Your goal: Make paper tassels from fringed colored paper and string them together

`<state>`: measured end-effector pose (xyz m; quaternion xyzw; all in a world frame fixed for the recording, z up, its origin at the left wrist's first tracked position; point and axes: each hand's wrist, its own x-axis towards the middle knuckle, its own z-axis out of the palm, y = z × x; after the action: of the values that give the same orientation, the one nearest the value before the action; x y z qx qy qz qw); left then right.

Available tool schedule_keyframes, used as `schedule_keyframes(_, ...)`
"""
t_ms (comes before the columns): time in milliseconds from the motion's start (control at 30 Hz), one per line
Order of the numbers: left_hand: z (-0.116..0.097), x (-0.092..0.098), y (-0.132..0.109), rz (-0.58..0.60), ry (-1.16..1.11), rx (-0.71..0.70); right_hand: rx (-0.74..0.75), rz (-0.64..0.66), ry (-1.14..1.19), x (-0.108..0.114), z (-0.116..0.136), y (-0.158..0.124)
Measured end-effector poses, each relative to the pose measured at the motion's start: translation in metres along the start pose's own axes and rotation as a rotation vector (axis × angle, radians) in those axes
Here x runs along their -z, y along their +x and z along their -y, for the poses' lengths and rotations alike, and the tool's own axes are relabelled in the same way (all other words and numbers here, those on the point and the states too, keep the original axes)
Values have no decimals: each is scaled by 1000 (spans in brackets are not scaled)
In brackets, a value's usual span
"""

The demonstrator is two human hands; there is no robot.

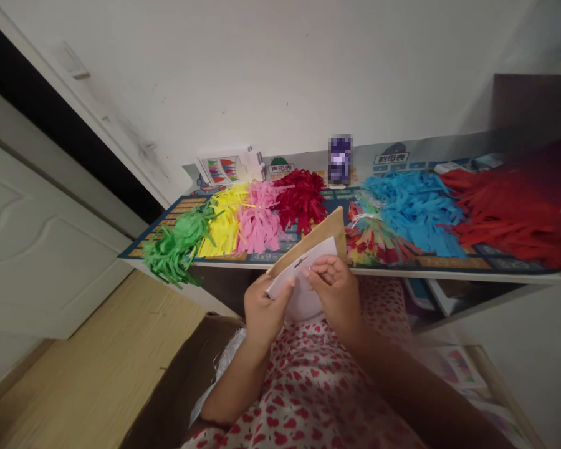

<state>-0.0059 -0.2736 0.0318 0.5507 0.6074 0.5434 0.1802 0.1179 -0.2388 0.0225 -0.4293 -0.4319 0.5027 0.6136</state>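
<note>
My left hand (267, 307) grips a white card (303, 293) by its left edge, thumb on the front. The card is tilted and has a small hang slot near its upper edge. A tan, cardboard-like piece (312, 240) stands right behind it, rising above its top. In front of the card, beside the slot, my right hand (335, 292) has thumb and forefinger pinched together; whatever sits between them is too small to make out. Beyond my hands, bunches of paper-strip tassels lie on the desk: green (180, 242), yellow (224, 218), pink (259, 218), dark red (303, 198), blue (416, 209).
A mixed-colour tassel bunch (374, 231) and a large red bunch (509, 218) lie at right. Printed white cards (229, 167) lean by the wall near a pixelated upright object (340, 160). A cardboard box (182, 374) stands below left; an open shelf (449, 299) is under the desk.
</note>
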Motion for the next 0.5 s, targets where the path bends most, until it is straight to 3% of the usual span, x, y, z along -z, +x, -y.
schedule_keyframes(167, 2, 2, -4, 19, -10, -15, 51, -18, -123, 8, -11, 5)
schedule_keyframes(333, 8, 20, 0, 13, -8, 62, 131, -157, -384, 59, -40, 14)
schedule_keyframes(433, 14, 32, 4, 150, -143, 178, 228, -185, -322, 91, -40, 24)
schedule_keyframes(500, 18, 34, 7, 273, -281, 248, 250, -101, -281, 103, -31, 29)
